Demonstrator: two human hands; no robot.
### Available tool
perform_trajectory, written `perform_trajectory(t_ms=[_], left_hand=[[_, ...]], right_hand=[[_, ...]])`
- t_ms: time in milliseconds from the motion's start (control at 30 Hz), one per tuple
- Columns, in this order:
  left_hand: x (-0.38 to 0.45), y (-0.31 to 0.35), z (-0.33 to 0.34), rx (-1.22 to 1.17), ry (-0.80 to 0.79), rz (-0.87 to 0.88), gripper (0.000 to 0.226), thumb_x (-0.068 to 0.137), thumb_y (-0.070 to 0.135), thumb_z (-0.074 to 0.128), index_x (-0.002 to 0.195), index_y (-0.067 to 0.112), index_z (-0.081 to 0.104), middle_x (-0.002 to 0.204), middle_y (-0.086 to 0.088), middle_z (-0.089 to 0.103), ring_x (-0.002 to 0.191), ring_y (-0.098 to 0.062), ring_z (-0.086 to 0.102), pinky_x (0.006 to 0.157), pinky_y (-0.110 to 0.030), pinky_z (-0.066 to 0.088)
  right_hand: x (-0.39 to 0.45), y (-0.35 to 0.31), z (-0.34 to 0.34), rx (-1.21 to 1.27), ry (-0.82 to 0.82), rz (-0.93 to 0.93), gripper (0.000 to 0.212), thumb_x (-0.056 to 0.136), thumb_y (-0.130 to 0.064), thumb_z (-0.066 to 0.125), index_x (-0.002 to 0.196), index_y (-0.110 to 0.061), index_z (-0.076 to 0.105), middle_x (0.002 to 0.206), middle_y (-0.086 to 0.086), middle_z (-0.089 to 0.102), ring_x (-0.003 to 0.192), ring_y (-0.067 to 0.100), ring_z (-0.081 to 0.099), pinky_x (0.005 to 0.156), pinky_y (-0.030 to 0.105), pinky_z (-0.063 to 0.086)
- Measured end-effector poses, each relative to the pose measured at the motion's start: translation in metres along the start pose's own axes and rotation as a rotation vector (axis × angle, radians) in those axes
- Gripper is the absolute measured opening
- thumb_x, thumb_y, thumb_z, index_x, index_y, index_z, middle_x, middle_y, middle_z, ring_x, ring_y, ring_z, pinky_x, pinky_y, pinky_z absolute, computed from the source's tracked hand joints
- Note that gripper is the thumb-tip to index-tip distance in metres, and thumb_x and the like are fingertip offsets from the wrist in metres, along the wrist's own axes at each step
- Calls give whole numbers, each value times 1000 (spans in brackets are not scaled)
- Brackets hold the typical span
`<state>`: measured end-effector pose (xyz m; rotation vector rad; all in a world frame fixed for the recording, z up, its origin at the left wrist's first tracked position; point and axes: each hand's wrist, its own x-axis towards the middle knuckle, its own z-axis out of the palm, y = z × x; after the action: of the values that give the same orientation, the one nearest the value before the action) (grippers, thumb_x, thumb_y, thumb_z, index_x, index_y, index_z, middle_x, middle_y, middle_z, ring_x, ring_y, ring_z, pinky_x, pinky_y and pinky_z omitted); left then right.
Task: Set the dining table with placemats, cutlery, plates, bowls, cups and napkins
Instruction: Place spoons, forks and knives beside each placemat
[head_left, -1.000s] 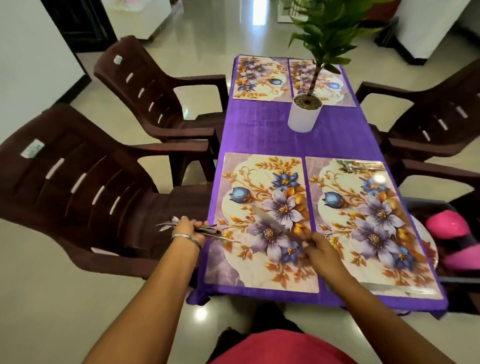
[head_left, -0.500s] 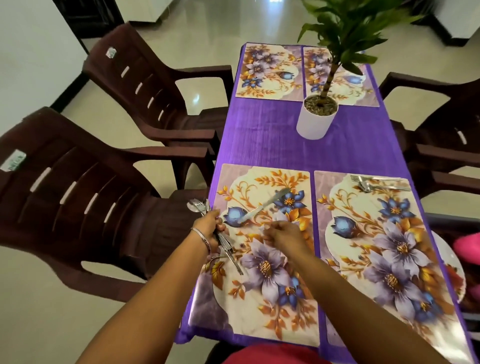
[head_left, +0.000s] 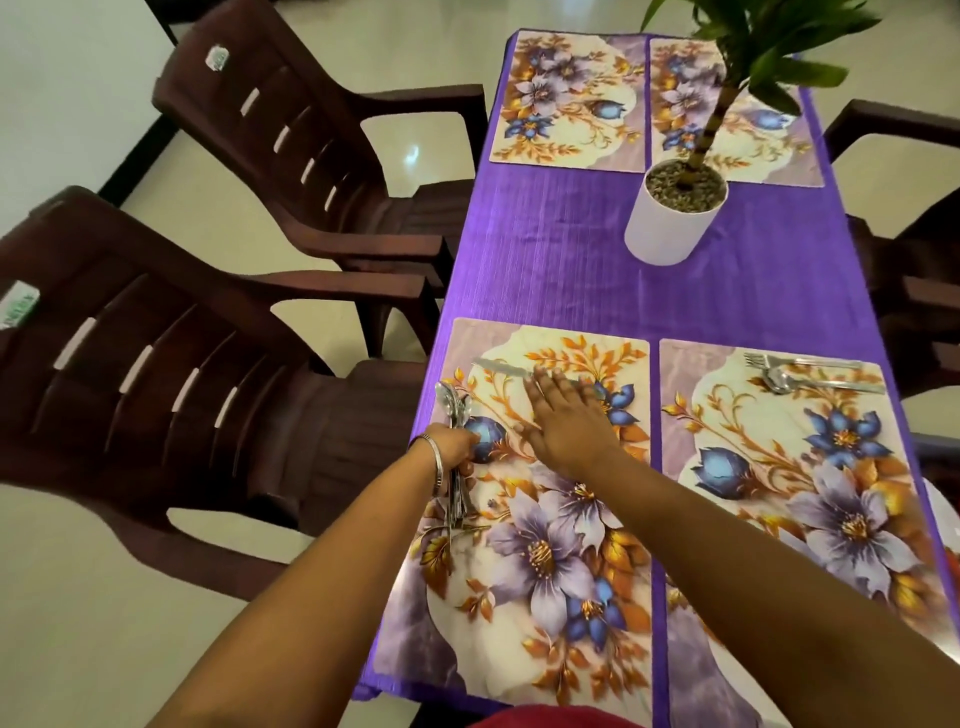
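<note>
A bench covered in a purple tablecloth (head_left: 597, 270) fills the right half of the frame, with two dark brown plastic chairs (head_left: 171, 374) along its left edge and parts of others at the far right. Four floral placemats lie on the cloth: two at the top of the frame and two in the lower half, the lower-left placemat (head_left: 524, 571) beneath both hands and the lower-right placemat (head_left: 810, 499) just beside it. A white pot with a green plant (head_left: 675, 218) stands in the upper right centre, between the two pairs. A fork and spoon (head_left: 800, 376) lie along the top edge of the lower-right placemat. The right hand (head_left: 563, 421) rests flat, fingers spread loosely, its fingertips touching a table knife (head_left: 511, 370) lying across the top of the lower-left placemat. The left hand (head_left: 449, 449), with a bangle at the wrist, is closed around a bundle of cutlery (head_left: 454, 410) at that placemat's left edge.
</note>
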<state>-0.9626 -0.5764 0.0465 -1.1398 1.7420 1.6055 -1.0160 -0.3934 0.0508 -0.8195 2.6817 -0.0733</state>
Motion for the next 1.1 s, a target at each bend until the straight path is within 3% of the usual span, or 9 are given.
perform_trajectory(t_ms=[133,333,667,867,933,1000,1100], left_hand=[[3,-3,-1,9,-2,-7,24,90,11,57,69,2,52,34,-3,44,29,-17,41,68,-38,41],[0,0,2,-13,-34,4,21,94,10,55,74,4,51,33,3,41,26,-11,39,58,-32,40],[2,-4,2,-26,0,5,20,93,10,55,74,5,51,34,4,42,27,-11,40,69,-37,41],[1,-2,3,-61,25,24,12,92,11,58,87,0,56,39,1,44,30,-12,41,59,-32,43],[-7,-1,4,-132,14,26,11,93,10,56,86,2,54,47,-2,42,31,-11,39,50,-28,44],[-18,0,2,-260,-82,3,19,95,9,48,76,8,48,46,0,38,33,-10,36,45,-25,41],[-37,-9,-7,-470,-333,-68,27,92,12,35,66,14,39,49,2,36,42,-12,32,51,-27,35]], right_hand=[[24,7,-5,64,-12,38,78,91,-62,10,153,-15,1,161,4,-5,148,24,-7,117,47,-2],[41,42,-13,72,-6,-83,105,71,-81,-14,153,-18,-2,161,2,-8,148,21,-10,118,43,-7],[42,60,-16,82,-14,-165,107,68,-83,-17,153,-19,-3,160,1,-11,146,18,-15,119,43,-9],[41,58,-16,92,5,-146,108,68,-83,-19,153,-19,-2,160,0,-12,146,19,-17,115,41,-15],[36,49,-21,145,68,-111,98,77,-80,-9,153,-19,5,161,2,-8,146,20,-15,114,39,-15],[27,35,-25,255,192,-49,77,93,-65,19,152,-17,18,161,4,2,148,23,-5,116,37,-7],[3,8,-30,576,247,45,51,96,-36,53,139,-11,43,150,10,36,139,26,32,110,32,26]])
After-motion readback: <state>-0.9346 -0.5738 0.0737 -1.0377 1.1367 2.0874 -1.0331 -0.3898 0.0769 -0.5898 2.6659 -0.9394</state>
